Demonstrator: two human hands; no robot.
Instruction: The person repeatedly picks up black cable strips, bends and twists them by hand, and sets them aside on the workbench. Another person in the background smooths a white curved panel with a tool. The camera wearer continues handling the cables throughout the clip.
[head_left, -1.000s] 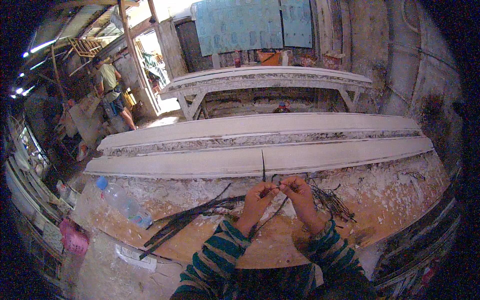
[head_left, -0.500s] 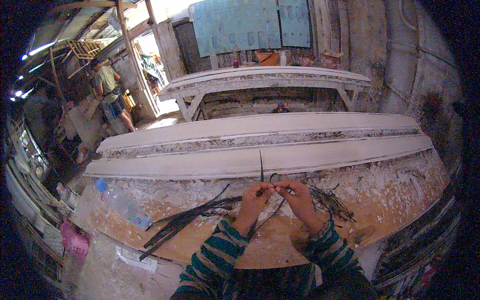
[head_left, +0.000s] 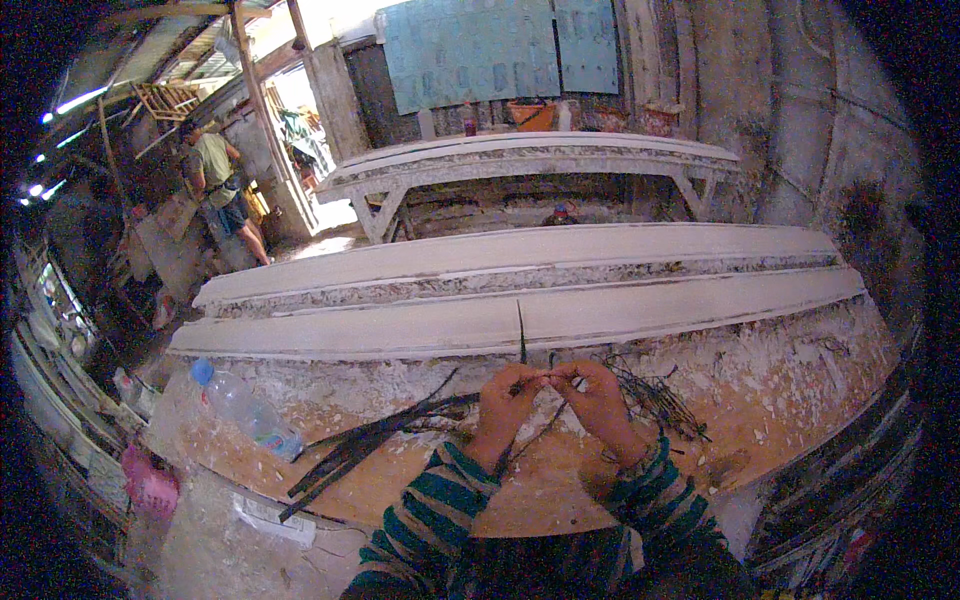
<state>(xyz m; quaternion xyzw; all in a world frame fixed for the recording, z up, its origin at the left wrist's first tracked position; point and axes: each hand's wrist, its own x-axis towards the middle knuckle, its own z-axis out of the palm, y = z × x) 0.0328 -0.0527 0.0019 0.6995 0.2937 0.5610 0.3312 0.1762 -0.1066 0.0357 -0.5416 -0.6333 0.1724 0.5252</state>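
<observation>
Both hands are over the near middle of the tabletop [head_left: 520, 500], fingertips meeting. We note the left hand [head_left: 508, 405] pinched narrow, holding a dark strip [head_left: 522, 335] that stands up from its fingers, tapering toward the far side in front of a long white board [head_left: 400, 325]. The right hand [head_left: 592, 395] is likewise pinched, thumb against finger, on a thin strand [head_left: 545, 430] that slants down toward the left wrist. We cannot tell whether strip and strand are one piece; the fingers hide the join.

Left of the hands we record a bundle of dark strips [head_left: 350, 450] lying fanned on the tabletop, and farther left a clear bottle [head_left: 245, 408] with a blue cap, on its side. Just right of the right hand lies a loose tangle of thin dark pieces [head_left: 665, 405].

On the far side of the first white board we see a second white board [head_left: 520, 250], roughly parallel. At far left, a person [head_left: 215, 170] stands near a bright doorway.
</observation>
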